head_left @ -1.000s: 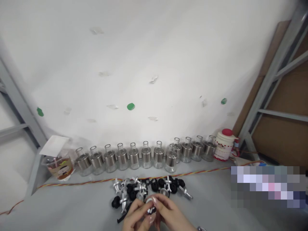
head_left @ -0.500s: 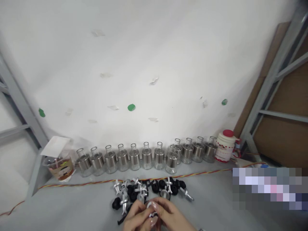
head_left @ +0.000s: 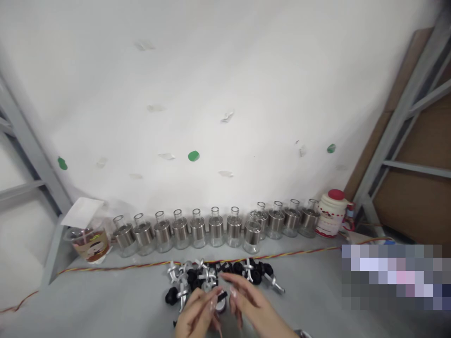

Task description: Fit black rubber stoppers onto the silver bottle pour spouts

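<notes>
Grey tabletop [head_left: 105, 305] fills the lower part of the view and is backed by a white wall [head_left: 218, 94] marked with tape scraps and green dots; metal shelving is seen at both sides. At the near edge, the left hand [head_left: 197, 317] and the right hand [head_left: 248, 303] are held close together just above the surface. A small black-and-silver part [head_left: 220, 300] is pinched by the left fingertips, the other fingers being loosely curled. The right hand is spread, its fingers fanned out, and nothing is gripped by it; whether the part is touched by it cannot be told. Just beyond the hands, a pile of black and silver parts [head_left: 211, 277] is scattered on the table. Behind the pile, a red-and-yellow twisted cable [head_left: 141, 266] is laid across the surface. Farther back, against the wall, a row of glass bottles [head_left: 214, 230] with silver bands is lined up, flanked by a plastic cup [head_left: 89, 241] on the left and a white jug [head_left: 331, 213] with a red lid on the right.
</notes>
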`<state>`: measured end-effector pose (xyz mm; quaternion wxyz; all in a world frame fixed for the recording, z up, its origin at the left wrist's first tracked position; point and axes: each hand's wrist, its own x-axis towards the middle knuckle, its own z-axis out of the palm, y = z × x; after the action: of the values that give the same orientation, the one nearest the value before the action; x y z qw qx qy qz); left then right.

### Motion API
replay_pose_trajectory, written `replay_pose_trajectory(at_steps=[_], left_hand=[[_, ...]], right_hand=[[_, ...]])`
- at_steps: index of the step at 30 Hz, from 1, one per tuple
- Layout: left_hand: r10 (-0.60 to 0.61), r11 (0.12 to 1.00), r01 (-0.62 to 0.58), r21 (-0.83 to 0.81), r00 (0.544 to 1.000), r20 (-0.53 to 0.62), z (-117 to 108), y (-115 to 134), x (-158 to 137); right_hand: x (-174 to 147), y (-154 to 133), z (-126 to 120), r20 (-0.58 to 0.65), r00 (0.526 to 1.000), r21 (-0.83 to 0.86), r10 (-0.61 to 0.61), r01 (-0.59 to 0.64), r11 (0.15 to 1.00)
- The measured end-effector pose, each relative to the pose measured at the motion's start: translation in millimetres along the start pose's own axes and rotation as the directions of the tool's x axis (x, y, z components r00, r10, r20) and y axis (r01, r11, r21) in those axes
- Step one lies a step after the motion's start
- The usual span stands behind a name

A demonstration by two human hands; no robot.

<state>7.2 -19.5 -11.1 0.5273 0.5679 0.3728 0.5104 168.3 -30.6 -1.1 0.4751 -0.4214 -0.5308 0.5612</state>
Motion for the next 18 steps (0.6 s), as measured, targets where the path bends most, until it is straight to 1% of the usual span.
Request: replay_pose_trajectory(at_steps=[2,4,6,8,11,15,18], left_hand=[[-0.091,0.995,0.089,-0.041,0.994,-0.052,-1,-1,2],[-0.172,0.983,0.167,-0.081,0.984,-0.052,-1,-3,3],[-0.239,0.967,0.237,-0.095,0.971,-0.015,1,-8,2],[-0.274,0.958,0.274,-0.088,0.962,0.010,4,-14,1],[-0.261,0.963,0.259,-0.066,0.965,-0.008,11,-26,-2],[-0.195,0.977,0.192,-0.095,0.980,-0.025,16,-32,-3],[-0.182,0.982,0.182,-0.053,0.983,-0.011,16,-29,-2]], right_hand=[[-4,-8,-3,-0.019,0.996,-0.152,-0.085,0.081,0.985],[-6,-8,-3,-0.006,0.993,-0.251,-0.121,0.116,0.961],[-4,-2,-1,-0.017,0.995,-0.266,-0.102,0.094,0.959],[-1,6,3,-0.051,0.997,-0.229,-0.065,0.051,0.972],[1,10,6,-0.087,0.994,-0.216,-0.059,0.039,0.976],[3,3,0,-0.145,0.982,-0.359,-0.125,0.065,0.931],[5,-2,-10,-0.203,0.966,-0.437,-0.162,0.059,0.898]])
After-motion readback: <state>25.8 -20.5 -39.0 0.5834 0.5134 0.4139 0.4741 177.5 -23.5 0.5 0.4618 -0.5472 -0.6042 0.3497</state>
